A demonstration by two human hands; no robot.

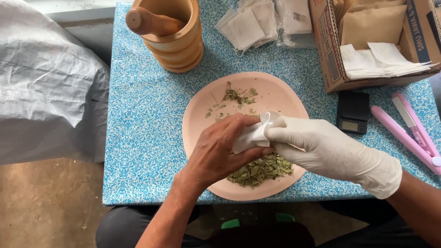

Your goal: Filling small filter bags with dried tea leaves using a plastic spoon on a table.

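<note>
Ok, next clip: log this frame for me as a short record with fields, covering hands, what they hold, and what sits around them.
setting: small table with a blue speckled cover
left hand: bare, pinching a small white pouch
right hand: in a white glove, holding the same pouch from the other side
below the hands: pink plate with dried green leaves
far side: wooden mortar and pestle, pile of empty white pouches
right side: cardboard box of brown envelopes, small black scale, pink heat sealer
</note>
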